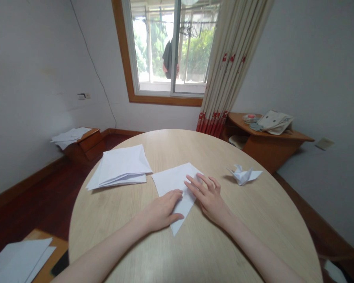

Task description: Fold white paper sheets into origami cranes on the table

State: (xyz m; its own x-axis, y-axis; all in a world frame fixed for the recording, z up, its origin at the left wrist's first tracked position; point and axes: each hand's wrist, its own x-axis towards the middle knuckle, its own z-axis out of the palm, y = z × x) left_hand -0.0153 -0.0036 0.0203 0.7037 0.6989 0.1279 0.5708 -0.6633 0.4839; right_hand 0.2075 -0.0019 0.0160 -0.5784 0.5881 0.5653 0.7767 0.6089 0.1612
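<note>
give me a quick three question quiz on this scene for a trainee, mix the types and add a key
1. Multiple choice: what sits on the round table to the right of the right hand?
A) a cup
B) a folded paper bird
C) a pair of scissors

2. True or false: the paper stack lies to the left of the sheet that is under the left hand.

3. Fill the gap: a long ____ with red patterns hangs at the right side of the window.

Key: 1. B; 2. true; 3. curtain
</note>
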